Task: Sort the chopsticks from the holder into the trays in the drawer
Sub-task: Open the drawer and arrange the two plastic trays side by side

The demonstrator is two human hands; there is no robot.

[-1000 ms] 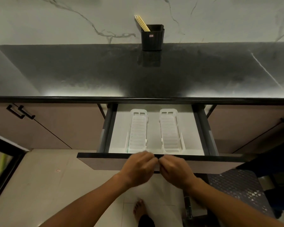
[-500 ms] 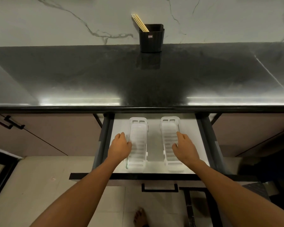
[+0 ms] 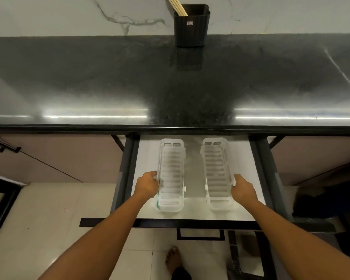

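Observation:
Two clear slotted plastic trays lie lengthwise in the open drawer [image 3: 146, 158]. My left hand [image 3: 147, 185] grips the outer left rim of the left tray [image 3: 171, 174]. My right hand [image 3: 243, 188] grips the outer right rim of the right tray [image 3: 217, 172], which sits slightly angled. Both trays hold nothing. At the back of the black countertop [image 3: 109, 81], against the marble wall, stands a black holder [image 3: 191, 26] with pale wooden chopsticks [image 3: 177, 6] leaning out to the upper left.
The drawer front [image 3: 190, 223] with its black handle juts toward me over the tiled floor. Cabinet doors flank the drawer, with a black handle [image 3: 2, 144] at far left. My bare foot [image 3: 173, 259] and a dark mat [image 3: 315, 201] are below.
A second ago both hands were at the drawer front pulling it out. They then moved inside to the trays' outer rims, which they now grip; the trays sit a little farther apart.

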